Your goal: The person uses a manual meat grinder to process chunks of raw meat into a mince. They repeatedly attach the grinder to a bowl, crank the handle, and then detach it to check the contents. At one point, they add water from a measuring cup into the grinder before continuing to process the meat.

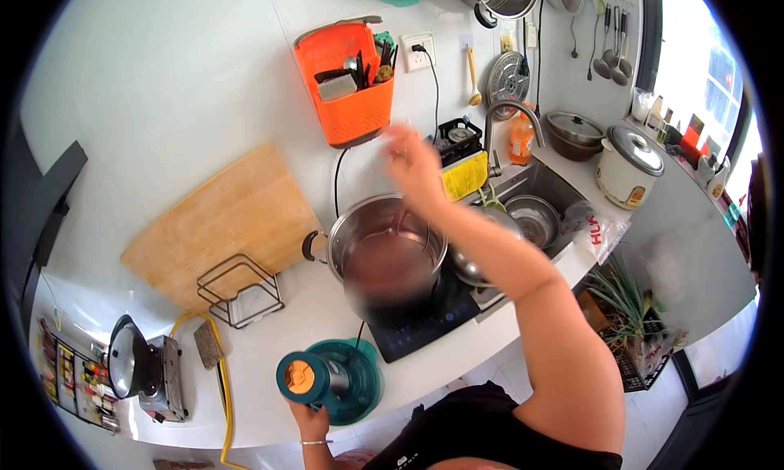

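At the front of the counter, my left hand is closed round the lower side of a teal cylindrical container. Its round end shows an orange surface, and a teal basin stands right behind it. My right arm reaches across the counter. My right hand, smeared by motion, is above the far rim of a large steel pot and below an orange wall basket. Whether its fingers hold anything cannot be told. A blurred reddish-brown round shape covers much of the pot's opening; its kind is unclear.
The pot stands on a black cooktop. Right of it are a sink with steel bowls, a yellow cloth and a rice cooker. A cutting board, wire rack and gas stove are left.
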`<state>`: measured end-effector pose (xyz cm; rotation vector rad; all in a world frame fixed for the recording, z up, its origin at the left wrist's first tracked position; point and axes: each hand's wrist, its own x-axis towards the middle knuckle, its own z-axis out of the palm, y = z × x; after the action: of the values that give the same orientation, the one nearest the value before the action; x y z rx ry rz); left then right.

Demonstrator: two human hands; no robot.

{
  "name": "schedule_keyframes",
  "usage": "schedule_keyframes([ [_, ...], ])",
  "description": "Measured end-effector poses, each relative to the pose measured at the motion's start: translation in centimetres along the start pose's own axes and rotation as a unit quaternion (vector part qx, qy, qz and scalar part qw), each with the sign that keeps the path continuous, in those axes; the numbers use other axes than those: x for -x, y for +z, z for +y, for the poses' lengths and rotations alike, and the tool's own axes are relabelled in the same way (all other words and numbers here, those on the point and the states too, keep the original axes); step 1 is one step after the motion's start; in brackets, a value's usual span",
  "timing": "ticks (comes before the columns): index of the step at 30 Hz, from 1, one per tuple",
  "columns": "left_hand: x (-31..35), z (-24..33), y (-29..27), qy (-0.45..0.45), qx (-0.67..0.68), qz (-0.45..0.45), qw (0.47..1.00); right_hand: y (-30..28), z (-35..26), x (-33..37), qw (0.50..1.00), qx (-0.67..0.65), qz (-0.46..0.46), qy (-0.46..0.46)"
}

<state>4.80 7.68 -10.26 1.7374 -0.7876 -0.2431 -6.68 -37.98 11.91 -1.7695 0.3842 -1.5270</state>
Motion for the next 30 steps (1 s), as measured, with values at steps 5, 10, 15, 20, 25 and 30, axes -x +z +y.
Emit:
schedule_keyframes([
  [5, 0.5, 0.0, -0.3, -0.025, -0.011, -0.004, 1.000, -10.0, 13.9, -17.5, 0.991, 0.099, 0.083, 0.034],
  [10, 0.9, 5.0, 0.2, -0.107, 0.027, 0.012, 0.994, -10.2, 18.4, -25.1, 0.995, -0.051, 0.047, 0.065],
  [15, 1.1, 6.4, 0.3, -0.152, -0.002, 0.027, 0.988, -10.1, 19.8, -27.9, 0.999, 0.034, 0.016, 0.033],
  [20, 1.7, 7.0, 0.6, -0.176, -0.020, 0.036, 0.984, -11.5, 22.7, -27.3, 0.995, 0.095, 0.015, -0.034],
  [25, 1.8, 7.6, 0.6, -0.185, -0.037, 0.043, 0.981, -10.9, 21.7, -23.6, 0.974, 0.216, -0.035, -0.058],
  [30, 0.9, 6.9, 1.0, -0.187, -0.045, 0.036, 0.981, -10.7, 22.9, -23.5, 0.973, 0.221, -0.032, -0.059],
])
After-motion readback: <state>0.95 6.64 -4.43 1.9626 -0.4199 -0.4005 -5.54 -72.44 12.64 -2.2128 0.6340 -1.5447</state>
